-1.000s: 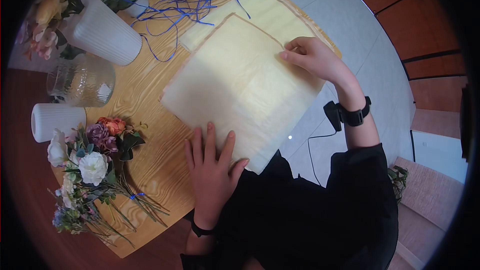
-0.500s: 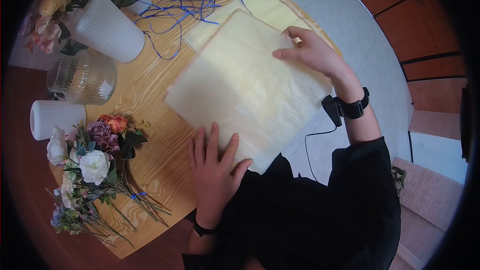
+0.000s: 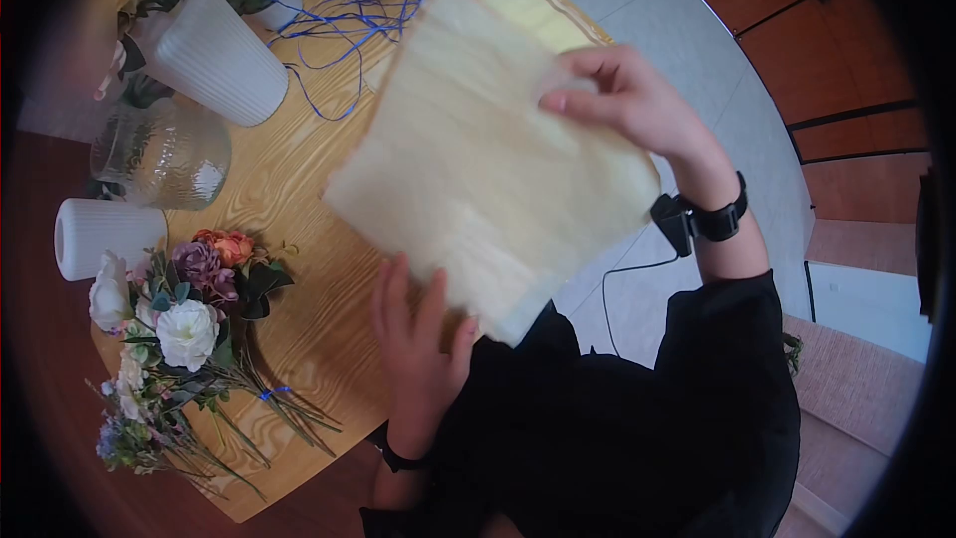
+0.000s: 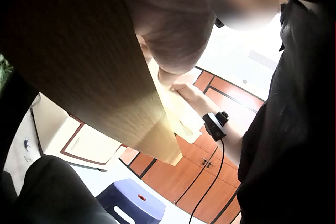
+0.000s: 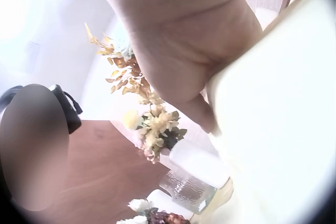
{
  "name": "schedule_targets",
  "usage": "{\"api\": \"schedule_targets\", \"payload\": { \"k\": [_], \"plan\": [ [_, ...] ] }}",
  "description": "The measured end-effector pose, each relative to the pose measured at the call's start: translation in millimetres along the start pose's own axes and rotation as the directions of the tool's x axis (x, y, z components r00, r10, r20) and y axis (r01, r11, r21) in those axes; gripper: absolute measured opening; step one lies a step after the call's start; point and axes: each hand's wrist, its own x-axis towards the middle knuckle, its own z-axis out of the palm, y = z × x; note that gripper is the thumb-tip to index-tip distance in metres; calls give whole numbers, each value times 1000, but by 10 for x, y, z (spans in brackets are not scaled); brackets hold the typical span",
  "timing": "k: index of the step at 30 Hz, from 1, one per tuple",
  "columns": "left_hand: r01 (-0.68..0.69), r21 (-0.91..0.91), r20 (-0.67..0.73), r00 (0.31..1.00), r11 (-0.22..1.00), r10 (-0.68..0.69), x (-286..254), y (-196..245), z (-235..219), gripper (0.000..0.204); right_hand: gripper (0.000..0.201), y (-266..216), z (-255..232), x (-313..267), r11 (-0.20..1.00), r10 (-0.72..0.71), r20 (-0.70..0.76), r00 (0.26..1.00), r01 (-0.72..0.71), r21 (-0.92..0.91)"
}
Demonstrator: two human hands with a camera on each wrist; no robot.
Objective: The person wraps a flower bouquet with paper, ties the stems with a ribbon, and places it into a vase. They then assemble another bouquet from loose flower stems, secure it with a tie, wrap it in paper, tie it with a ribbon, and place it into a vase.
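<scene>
Sheet [image 3: 478, 169] farther across wooden table [image 3: 319, 314]

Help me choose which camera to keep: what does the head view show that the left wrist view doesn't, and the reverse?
Only the head view: the tangled blue ribbon, ribbed white vases, textured glass vase and white rose-like flower.

Only the left wrist view: a blue-violet stool.

Both: the left hand, right hand, wood-grain table, red-brown cabinets and cream sheet, washed out in the wrist view.

Tiled floor [image 3: 727, 110], reddish cabinets [image 3: 841, 50], purple-blue stool [image 4: 131, 203]
</scene>
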Motion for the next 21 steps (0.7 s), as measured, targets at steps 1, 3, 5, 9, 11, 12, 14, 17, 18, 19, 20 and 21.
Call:
{"api": "schedule_targets", "payload": {
  "k": [1, 3, 5, 9, 11, 12, 14, 17, 18, 19, 20, 21],
  "plan": [
    [42, -76, -92, 995, 996, -49, -45, -45, 3, 50, 24, -78, -45, -7, 999, -17, -41, 999, 18, 45],
    [75, -161, -163, 981, 984, -102, -98, -58, -10, 48, 24, -170, -201, 10, 983, -59, -128, 990, 80, 165],
    [188, -342, -231, 933, 920, -277, -121, -29, -34, 42, 32, -133, -506, 76, 883, -97, -228, 969, 189, 429],
    [180, -348, -268, 921, 920, -281, -107, -47, 13, 39, 39, -414, -682, 219, 455, -183, -228, 956, 288, 842],
    [136, -237, -184, 966, 962, -181, -95, -79, 5, 38, 37, -342, -754, 281, 400, -145, -213, 966, 254, 880],
    [140, -239, -182, 966, 961, -186, -75, -64, 13, 38, 37, -286, -782, 310, 402, -142, -210, 967, 250, 881],
    [75, -28, -104, 992, 997, -78, -34, -11, 13, 39, 37, -66, -807, 341, 474, -96, -144, 985, 172, 863],
    [-43, 57, -11, 999, 997, 43, 58, 159, 54, 38, 37, 498, -905, 434, 618, 272, -206, 940, -7, 786],
    [-38, 58, -7, 999, 998, 38, 107, 229, 65, 38, 34, 731, -960, 476, 755, 207, -152, 967, -59, 653],
    [-116, 33, 29, 993, 993, 115, 160, 299, 74, 40, 34, 825, -905, 473, 752, 210, -146, 967, -64, 656],
    [-193, 7, 62, 979, 981, 192, 208, 346, 96, 41, 33, 891, -849, 475, 773, 212, -163, 964, -63, 631],
    [-188, 11, 64, 980, 982, 187, 257, 375, 132, 41, 32, 918, -819, 476, 793, 212, -180, 961, -62, 606]
  ]
}}
